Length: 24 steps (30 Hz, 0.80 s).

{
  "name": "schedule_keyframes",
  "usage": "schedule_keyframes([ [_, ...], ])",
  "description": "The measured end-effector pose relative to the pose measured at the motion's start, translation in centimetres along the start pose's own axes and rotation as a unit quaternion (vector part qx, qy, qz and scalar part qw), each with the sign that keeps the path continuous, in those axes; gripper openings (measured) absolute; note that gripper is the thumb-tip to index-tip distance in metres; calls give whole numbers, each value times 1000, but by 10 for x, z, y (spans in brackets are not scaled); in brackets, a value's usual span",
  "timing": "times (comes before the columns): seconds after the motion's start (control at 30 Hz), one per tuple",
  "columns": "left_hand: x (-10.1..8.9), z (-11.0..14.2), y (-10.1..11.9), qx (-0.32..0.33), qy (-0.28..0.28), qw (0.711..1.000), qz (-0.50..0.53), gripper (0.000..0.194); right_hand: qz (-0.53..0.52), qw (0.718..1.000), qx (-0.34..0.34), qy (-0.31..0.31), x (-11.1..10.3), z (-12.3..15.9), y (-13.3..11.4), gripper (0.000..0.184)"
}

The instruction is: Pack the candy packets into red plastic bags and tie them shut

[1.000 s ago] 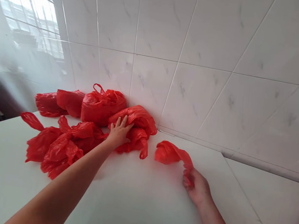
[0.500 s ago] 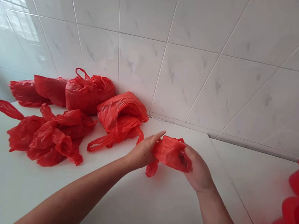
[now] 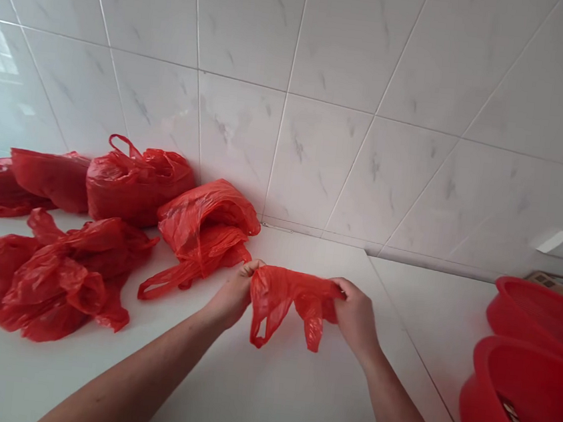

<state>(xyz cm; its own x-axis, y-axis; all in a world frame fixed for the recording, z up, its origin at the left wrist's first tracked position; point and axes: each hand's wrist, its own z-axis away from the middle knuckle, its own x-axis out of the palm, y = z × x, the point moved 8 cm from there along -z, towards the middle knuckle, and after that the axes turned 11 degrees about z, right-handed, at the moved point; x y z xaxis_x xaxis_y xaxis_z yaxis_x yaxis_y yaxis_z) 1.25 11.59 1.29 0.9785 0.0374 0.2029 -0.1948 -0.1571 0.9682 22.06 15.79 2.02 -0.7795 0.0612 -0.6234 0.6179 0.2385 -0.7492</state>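
Between my two hands a small red plastic bag [image 3: 298, 286] is stretched sideways above the white table [image 3: 262, 390]. My left hand [image 3: 237, 291] pinches its left end, and my right hand [image 3: 357, 313] grips the right end. Both handle loops of the bag hang down towards me, the left one open. Just behind my left hand lies another red plastic bag [image 3: 215, 221], loosely folded with its handles spread on the table. What that bag holds, if anything, is hidden.
More red plastic bags [image 3: 68, 276] lie heaped on the left. A fuller red bag [image 3: 133, 185] leans near the tiled wall [image 3: 327, 155]. Two red plastic tubs [image 3: 484, 387] stand at the right, one with something small inside. A cardboard box [image 3: 562, 286] shows behind them.
The bag was bunched between my hands; now it is drawn out flat with its handles hanging. My hands have moved apart. The view has turned right, showing more of the tubs.
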Motion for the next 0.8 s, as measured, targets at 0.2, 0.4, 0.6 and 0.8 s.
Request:
schedule_keyframes([
  [0.2,-34,2,35,93,-57,984,-140,5,86,970,-133,183,-66,3,-11,32],
  [0.4,-3,31,68,146,-166,903,-367,26,182,933,-277,141,-39,37,-21,33],
  [0.6,44,30,26,51,-157,938,-304,25,236,912,-319,102,-14,63,-22,36],
  [0.8,24,13,-20,13,-44,961,-273,17,227,911,-181,293,-70,78,-8,21],
])
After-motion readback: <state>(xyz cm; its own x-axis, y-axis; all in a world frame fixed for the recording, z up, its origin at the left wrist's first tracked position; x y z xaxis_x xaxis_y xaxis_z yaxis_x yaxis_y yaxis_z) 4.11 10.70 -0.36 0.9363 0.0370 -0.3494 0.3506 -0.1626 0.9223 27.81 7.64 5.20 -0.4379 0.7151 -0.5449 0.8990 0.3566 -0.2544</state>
